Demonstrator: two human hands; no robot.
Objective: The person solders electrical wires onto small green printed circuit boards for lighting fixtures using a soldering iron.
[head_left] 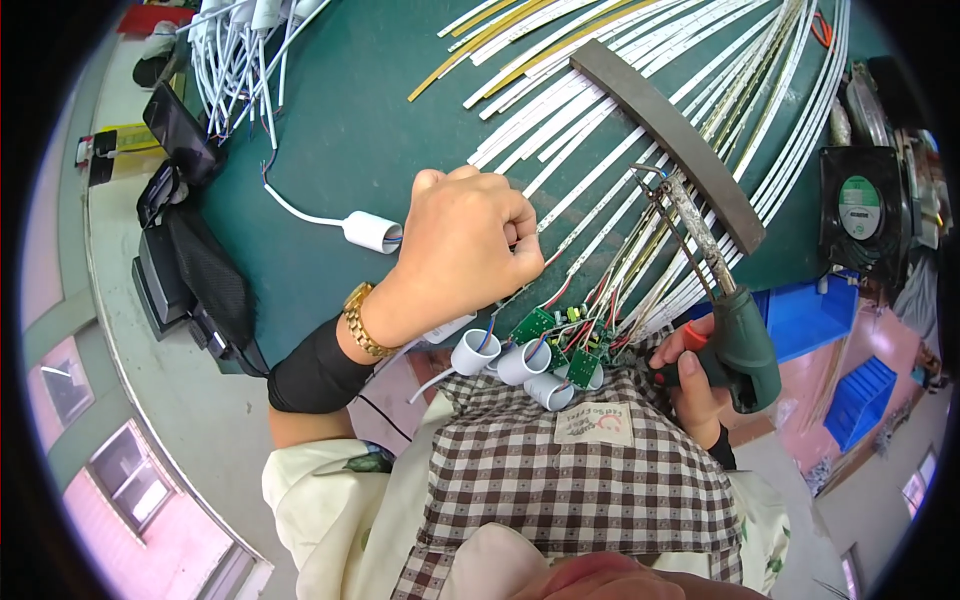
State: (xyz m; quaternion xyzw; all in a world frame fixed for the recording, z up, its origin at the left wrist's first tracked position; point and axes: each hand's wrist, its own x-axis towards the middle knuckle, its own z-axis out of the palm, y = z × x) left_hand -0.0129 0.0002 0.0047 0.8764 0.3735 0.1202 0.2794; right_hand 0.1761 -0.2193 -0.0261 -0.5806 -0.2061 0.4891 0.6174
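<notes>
Head view: my right grip (695, 385) is closed round the handle of the green soldering gun (748, 345), a finger beside its red part (693, 338), which I take for the trigger. The gun's metal nose (700, 235) points away from me, over the white strips (562, 108). My left grip (470, 235) is curled closed above the surface (330, 120). The green circuit boards (587, 370) and white cups (515, 372) cluster at the near edge, close against my checked apron (580, 490).

Risks, as judged: if the gun is hot, a tilt of my right wrist could bring its tip onto a strip or wire and scorch it. A tug on the thin wires could strain their joints at the boards, or drag boards and cups off the edge. Bumping the dark curved bar (670, 140), which lies across the strips, could splay them.

Hidden: whatever my left grip pinches, if anything; my knuckles cover it. Tip contact: cannot tell. The wires tangle among the boards, so individual joints are unreadable. Several strips run out past the upper border.
</notes>
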